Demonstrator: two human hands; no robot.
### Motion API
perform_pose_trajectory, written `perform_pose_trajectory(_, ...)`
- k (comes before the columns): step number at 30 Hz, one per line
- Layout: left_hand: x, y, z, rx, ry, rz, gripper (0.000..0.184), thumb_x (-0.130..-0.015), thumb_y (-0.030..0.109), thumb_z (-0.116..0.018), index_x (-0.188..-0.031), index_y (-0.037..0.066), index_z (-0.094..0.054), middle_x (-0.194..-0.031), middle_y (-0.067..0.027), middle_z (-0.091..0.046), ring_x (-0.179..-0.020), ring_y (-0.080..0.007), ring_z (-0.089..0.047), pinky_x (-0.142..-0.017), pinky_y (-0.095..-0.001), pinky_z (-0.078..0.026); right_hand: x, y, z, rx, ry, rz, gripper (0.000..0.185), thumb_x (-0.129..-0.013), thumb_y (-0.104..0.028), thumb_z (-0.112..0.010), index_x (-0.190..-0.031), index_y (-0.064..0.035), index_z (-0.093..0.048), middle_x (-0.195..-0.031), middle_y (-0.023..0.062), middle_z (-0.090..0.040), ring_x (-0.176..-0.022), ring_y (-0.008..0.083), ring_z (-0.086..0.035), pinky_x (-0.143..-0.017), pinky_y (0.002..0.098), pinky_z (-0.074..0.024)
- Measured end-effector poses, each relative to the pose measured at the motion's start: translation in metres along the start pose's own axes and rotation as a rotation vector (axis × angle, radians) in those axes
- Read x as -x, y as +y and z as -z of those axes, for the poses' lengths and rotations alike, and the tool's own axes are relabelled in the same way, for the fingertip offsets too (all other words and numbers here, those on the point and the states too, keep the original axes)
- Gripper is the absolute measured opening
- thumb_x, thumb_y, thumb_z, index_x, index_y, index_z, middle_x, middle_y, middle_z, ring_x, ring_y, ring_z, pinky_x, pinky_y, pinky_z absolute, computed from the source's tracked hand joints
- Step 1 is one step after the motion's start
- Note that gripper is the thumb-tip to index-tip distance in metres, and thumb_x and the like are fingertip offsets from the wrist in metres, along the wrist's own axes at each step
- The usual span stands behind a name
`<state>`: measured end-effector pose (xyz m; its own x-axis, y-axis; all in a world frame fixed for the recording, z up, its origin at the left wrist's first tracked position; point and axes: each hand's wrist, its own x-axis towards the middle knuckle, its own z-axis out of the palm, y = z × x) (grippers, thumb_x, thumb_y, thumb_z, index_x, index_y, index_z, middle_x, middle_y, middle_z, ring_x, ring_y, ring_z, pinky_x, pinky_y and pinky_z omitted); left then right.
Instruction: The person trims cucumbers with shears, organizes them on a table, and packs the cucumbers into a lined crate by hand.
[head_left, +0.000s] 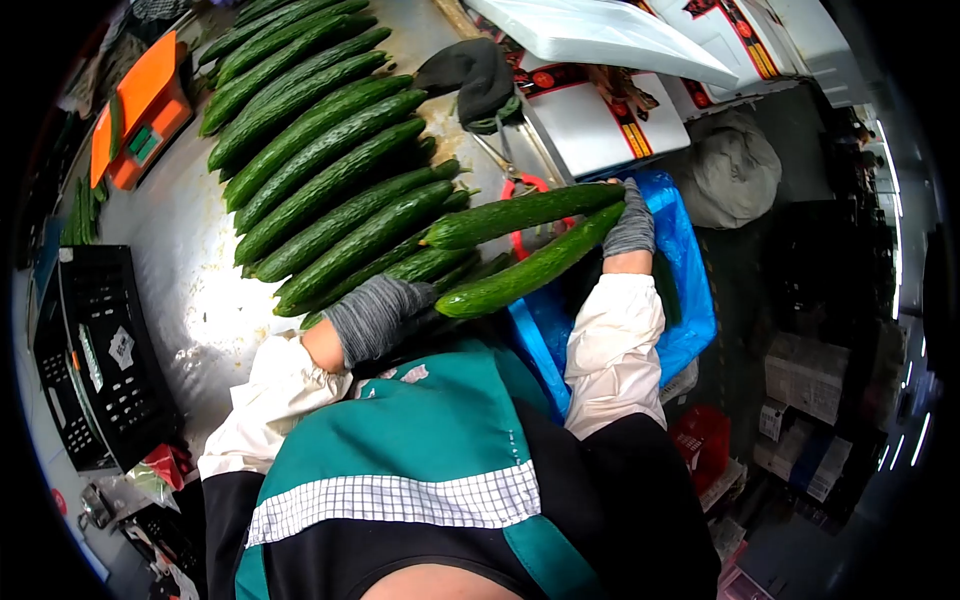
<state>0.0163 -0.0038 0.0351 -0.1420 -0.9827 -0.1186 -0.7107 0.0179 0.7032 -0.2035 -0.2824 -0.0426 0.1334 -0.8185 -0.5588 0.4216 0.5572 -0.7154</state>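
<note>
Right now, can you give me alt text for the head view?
The gloved right hand holds two cucumbers by one end, near a blue plastic liner. The gloved left hand is beside a row of cucumbers on a metal table; an orange scale stands at the picture's upper left.

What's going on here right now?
A person's gloved right hand holds two long cucumbers by one end, near a blue plastic liner. The gloved left hand is at the near end of a row of cucumbers on the metal table. An orange scale stands off to the left.
</note>
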Motion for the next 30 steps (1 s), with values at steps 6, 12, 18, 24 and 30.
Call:
perform_pose_trajectory(6,0.006,0.001,0.003,1.033,-0.126,0.411,0.015,-0.084,0.011,-0.054,-0.085,-0.004,-0.057,-0.062,-0.0053,-0.057,-0.055,-0.0095,-0.055,-0.049,-0.0235,-0.046,-0.014,0.011,0.019,-0.054,0.007,-0.075,0.023,-0.084,-0.03,-0.052,-0.076,-0.0091,-0.057,-0.074,0.0077,-0.061,-0.069,0.0262,-0.058,-0.069,0.0388,-0.0483)
perform_pose_trajectory(12,0.017,-0.004,-0.001,1.013,0.072,0.274,0.014,-0.087,0.01,-0.048,-0.086,-0.002,-0.055,-0.059,-0.0041,-0.053,-0.05,-0.0104,-0.052,-0.048,-0.0233,-0.044,-0.009,0.014,0.011,-0.036,0.082,-0.081,0.028,-0.086,-0.033,-0.048,-0.075,-0.0091,-0.055,-0.069,0.006,-0.059,-0.063,0.0243,-0.056,-0.064,0.0368,-0.0479)
perform_pose_trajectory(18,0.045,-0.012,0.005,1.08,0.405,0.438,0.019,-0.09,0.017,-0.042,-0.082,0.001,-0.048,-0.056,-0.0041,-0.047,-0.047,-0.0122,-0.049,-0.047,-0.0229,-0.04,0.021,0.017,-0.02,-0.005,-0.036,-0.025,0.029,-0.087,-0.034,-0.046,-0.075,-0.0089,-0.054,-0.069,0.0073,-0.058,-0.064,0.0242,-0.056,-0.062,0.0371,-0.0482)
perform_pose_trajectory(24,0.074,-0.017,0.004,1.135,0.834,0.556,0.019,-0.09,0.019,-0.045,-0.083,0.001,-0.048,-0.055,-0.0033,-0.043,-0.045,-0.013,-0.045,-0.045,-0.0236,-0.039,0.055,0.041,-0.074,0.102,-0.02,-0.02,0.028,-0.086,-0.034,-0.049,-0.079,-0.0077,-0.055,-0.073,0.0073,-0.059,-0.063,0.0213,-0.056,-0.057,0.035,-0.0483)
perform_pose_trajectory(30,0.1,-0.021,0.002,0.956,1.093,0.546,0.017,-0.09,0.018,-0.045,-0.085,0.001,-0.049,-0.057,-0.0035,-0.044,-0.046,-0.012,-0.044,-0.046,-0.0238,-0.039,0.078,0.087,-0.12,0.041,-0.064,-0.168,0.026,-0.086,-0.032,-0.05,-0.083,-0.0075,-0.058,-0.076,0.0041,-0.06,-0.067,0.0162,-0.056,-0.063,0.0268,-0.0461)
